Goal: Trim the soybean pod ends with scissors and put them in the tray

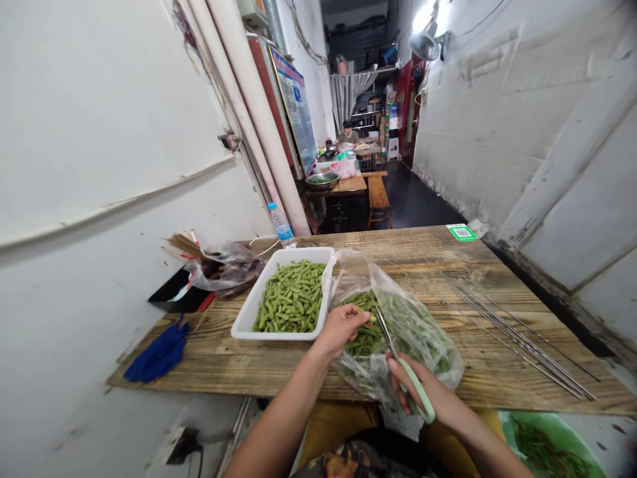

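Between the thumb and fingers of my left hand (343, 326) is a green soybean pod (371, 318), held over the mouth of a clear plastic bag (393, 285). More green pods (365, 340) fill that bag. My right hand (405, 382) is closed round the pale green handles of a pair of scissors (417, 388). The scissor blades point up and away, with their tips close to the pod in my left hand. To the left of the bag stands a white plastic tray (242, 326) with a heap of green pods (293, 299) in it.
Metal skewers (517, 338) lie on the wooden table (209, 362) at right. A blue cloth (158, 352), a black box (176, 287) with sticks and a water bottle (283, 229) are at left. A green basin (552, 448) sits below. Beyond, a person (348, 135) sits at another table.
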### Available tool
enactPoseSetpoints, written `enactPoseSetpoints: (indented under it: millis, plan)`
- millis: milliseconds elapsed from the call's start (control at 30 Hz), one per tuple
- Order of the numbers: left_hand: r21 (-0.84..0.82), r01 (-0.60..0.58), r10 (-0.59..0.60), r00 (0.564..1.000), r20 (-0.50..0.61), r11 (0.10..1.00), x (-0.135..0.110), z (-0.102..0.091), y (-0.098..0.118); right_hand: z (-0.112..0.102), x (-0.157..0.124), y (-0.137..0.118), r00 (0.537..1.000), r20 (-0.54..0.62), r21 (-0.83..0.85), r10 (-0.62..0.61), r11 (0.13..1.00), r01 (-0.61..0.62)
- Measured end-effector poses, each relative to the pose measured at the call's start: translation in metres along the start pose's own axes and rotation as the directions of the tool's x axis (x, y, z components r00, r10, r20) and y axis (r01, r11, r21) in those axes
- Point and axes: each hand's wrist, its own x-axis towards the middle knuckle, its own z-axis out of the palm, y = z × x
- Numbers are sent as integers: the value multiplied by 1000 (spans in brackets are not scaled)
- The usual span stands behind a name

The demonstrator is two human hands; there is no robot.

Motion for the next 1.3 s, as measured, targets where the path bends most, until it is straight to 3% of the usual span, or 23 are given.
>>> enactPoseSetpoints:
  millis: [167, 567, 667, 700, 733, 800, 833, 900, 967, 1000, 1100, 1133, 1200, 1300]
  plan:
    - [-97, -49, 46, 998, -33, 994, -3, 6, 0, 2, -3, -4, 1000, -11, 9, -8, 1000, 8]
    - [-28, -5, 4, 1000, -12, 1000, -6, 12, -7, 7, -7, -18, 998, -35, 64, 55, 997, -53]
    - [117, -79, 95, 986, -134, 990, -6, -3, -1, 6, -7, -16, 998, -28, 53, 60, 997, -59]
    - [220, -133, 185, 954, -234, 966, -6, -14, 5, 4, -6, -13, 998, -30, 33, 49, 998, -48]
    - [347, -176, 302, 886, -351, 921, -6, -27, 13, 2, -6, -11, 999, -33, 12, 41, 999, -41]
    - [617, -154, 543, 665, -513, 771, -9, -54, 30, -3, -6, -5, 999, -40, -18, 35, 999, -35]
    - [724, -84, 629, 571, -528, 685, -10, -67, 38, -5, -6, -2, 999, -43, -28, 32, 999, -33]
    - [872, 51, 747, 494, -445, 487, -13, -80, 49, -8, -8, 1, 999, -45, -52, 22, 998, -24]
    - [947, 92, 799, 516, -309, 307, -15, -76, 48, -9, -9, 2, 998, -57, -68, 8, 998, -12]
    - [970, 63, 794, 562, -230, 236, -15, -69, 43, -8, -10, 2, 998, -65, -70, 7, 997, -11]
    - [976, -178, 596, 800, 71, 123, -12, -35, 14, -7, -12, 1, 996, -91, -61, 11, 998, -17]
    - [961, -252, 500, 850, 164, 115, -9, -26, 4, -7, -12, 2, 995, -99, -61, 17, 998, -23]
    - [936, -330, 378, 887, 265, 121, -5, -13, -13, -7, -13, 3, 994, -104, -63, 35, 997, -41]
    - [921, -348, 389, 884, 260, 175, 1, -11, -23, -9, -14, 7, 996, -85, -72, 40, 996, -46]
